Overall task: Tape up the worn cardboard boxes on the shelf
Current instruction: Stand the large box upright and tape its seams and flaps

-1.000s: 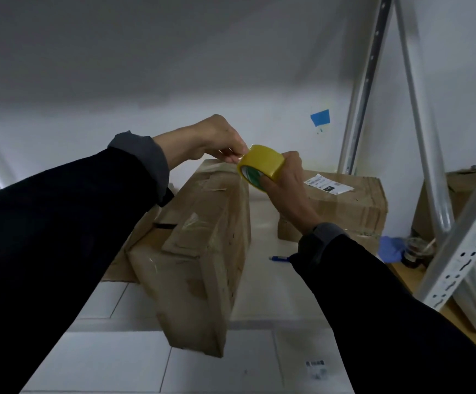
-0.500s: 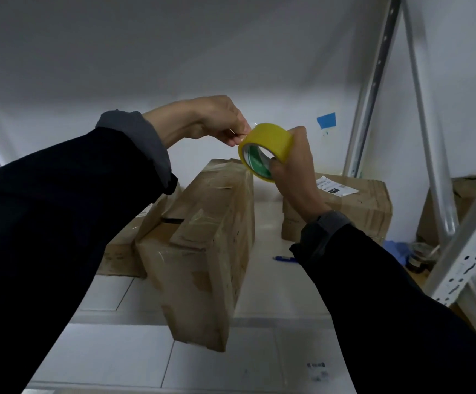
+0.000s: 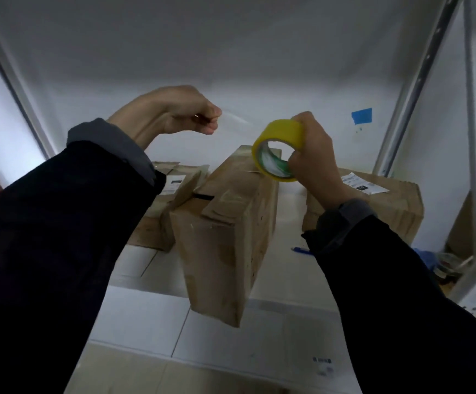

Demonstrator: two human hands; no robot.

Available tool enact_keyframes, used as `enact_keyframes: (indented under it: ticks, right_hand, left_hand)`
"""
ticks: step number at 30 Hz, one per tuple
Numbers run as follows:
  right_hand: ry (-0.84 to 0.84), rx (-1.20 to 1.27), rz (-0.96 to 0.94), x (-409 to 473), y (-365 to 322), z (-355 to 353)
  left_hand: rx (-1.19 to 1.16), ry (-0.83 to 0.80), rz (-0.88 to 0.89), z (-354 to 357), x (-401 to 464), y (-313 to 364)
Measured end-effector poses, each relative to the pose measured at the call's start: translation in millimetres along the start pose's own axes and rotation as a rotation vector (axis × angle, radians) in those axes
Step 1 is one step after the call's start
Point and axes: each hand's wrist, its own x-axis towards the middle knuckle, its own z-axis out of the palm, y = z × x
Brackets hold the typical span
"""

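Observation:
My right hand (image 3: 315, 155) grips a yellow roll of tape (image 3: 278, 150), held up above the shelf. My left hand (image 3: 179, 112) pinches the free end of a clear tape strip (image 3: 235, 120) that stretches from it to the roll. Below both hands a worn, long cardboard box (image 3: 225, 231) stands on the white shelf (image 3: 273, 325), its top patched with old tape and its near end overhanging the shelf step. A second cardboard box (image 3: 396, 203) with a white label lies at the right, partly behind my right arm. A third box (image 3: 168, 189) lies at the left, behind the long one.
A blue pen (image 3: 300, 249) lies on the shelf by my right sleeve. Metal shelf uprights (image 3: 418, 81) rise at the right, another at the left. A blue tape patch (image 3: 361, 115) sticks on the back wall. Blue cloth and a small jar (image 3: 447, 264) sit low right.
My hands have moved apart: the left one has pulled to the left, drawing a strip of clear tape off the roll. Both hands are higher above the box than a second ago.

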Motion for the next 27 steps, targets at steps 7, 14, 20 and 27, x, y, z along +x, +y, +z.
enact_keyframes:
  ticks: [7, 14, 20, 27]
  right_hand:
    - [-0.087, -0.080, 0.093, -14, -16, -11]
    - [0.073, 0.014, 0.259, -33, -5, -34]
    - [0.171, 0.170, 0.323, -32, 0, -48]
    - [0.131, 0.233, 0.365, -59, 4, -52]
  left_hand:
    - [-0.198, 0.045, -0.126, -29, -35, -43]
    - [-0.471, 0.072, -0.220, -38, -82, -67]
    - [-0.600, -0.165, -0.278, -3, -86, -79]
    - [-0.381, -0.160, -0.322, 9, -75, -80]
